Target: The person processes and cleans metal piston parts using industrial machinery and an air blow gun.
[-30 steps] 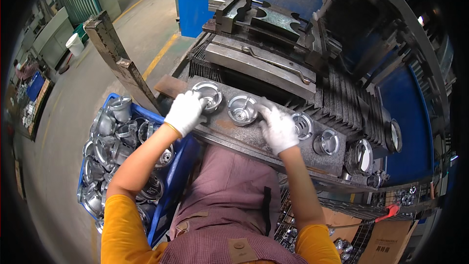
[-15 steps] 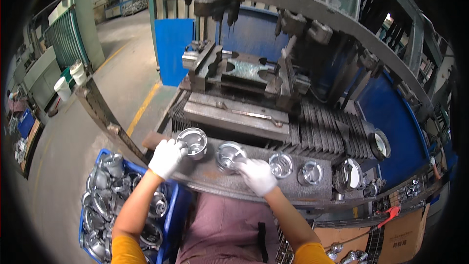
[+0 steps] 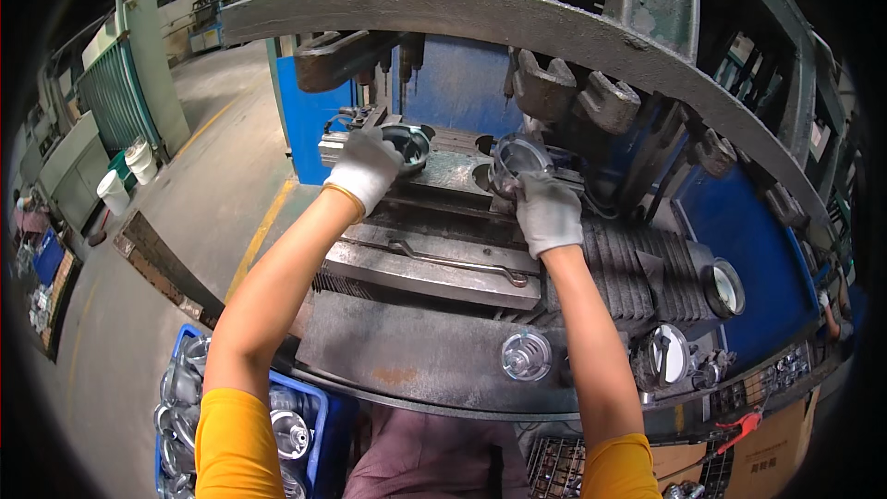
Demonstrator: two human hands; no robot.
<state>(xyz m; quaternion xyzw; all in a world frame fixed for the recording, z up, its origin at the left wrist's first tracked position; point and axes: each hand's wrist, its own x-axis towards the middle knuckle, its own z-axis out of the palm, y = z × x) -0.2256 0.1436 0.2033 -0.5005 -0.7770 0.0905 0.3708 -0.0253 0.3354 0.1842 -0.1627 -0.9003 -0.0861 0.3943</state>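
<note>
My left hand point(image 3: 366, 169), in a white glove, grips the rim of a round cast metal housing point(image 3: 413, 150) at the left side of the machine's fixture point(image 3: 450, 169). Gloved too, my right hand point(image 3: 551, 214) holds a second, similar housing point(image 3: 517, 157) by its near side over the fixture's right part. Whether either housing rests in its seat, I cannot tell. Another housing point(image 3: 527, 355) stands on the metal ledge point(image 3: 370, 342) in front of me, left of my right forearm. The fingertips of both hands are partly hidden behind the parts.
A thick steel crossbeam point(image 3: 443, 7) with hanging clamps point(image 3: 545, 88) spans above the fixture. A wrench point(image 3: 457, 261) lies on the block in front. At lower left sits a blue bin point(image 3: 319, 439) of housings. Two white-faced round parts point(image 3: 667, 355) stand at the right.
Both hands have moved forward from the ledge up to the fixture, each carrying one housing. The view has shifted toward the machine.
</note>
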